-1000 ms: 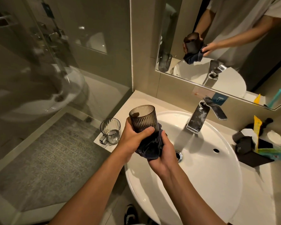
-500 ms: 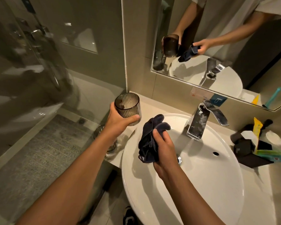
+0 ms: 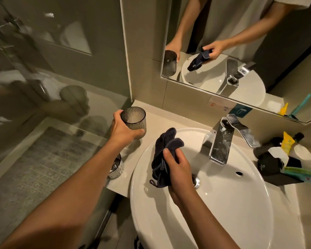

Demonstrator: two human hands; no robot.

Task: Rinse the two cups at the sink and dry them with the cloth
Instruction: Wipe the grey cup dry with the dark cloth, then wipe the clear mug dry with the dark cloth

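Left hand wraps the ribbed cup, upright on or just above the bench left of the sink. Right hand clutches the cloth over the sink. Second cup, half hidden, likely undried.

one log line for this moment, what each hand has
left hand: grips ribbed cup at counter | right hand: holds dark cloth over sink
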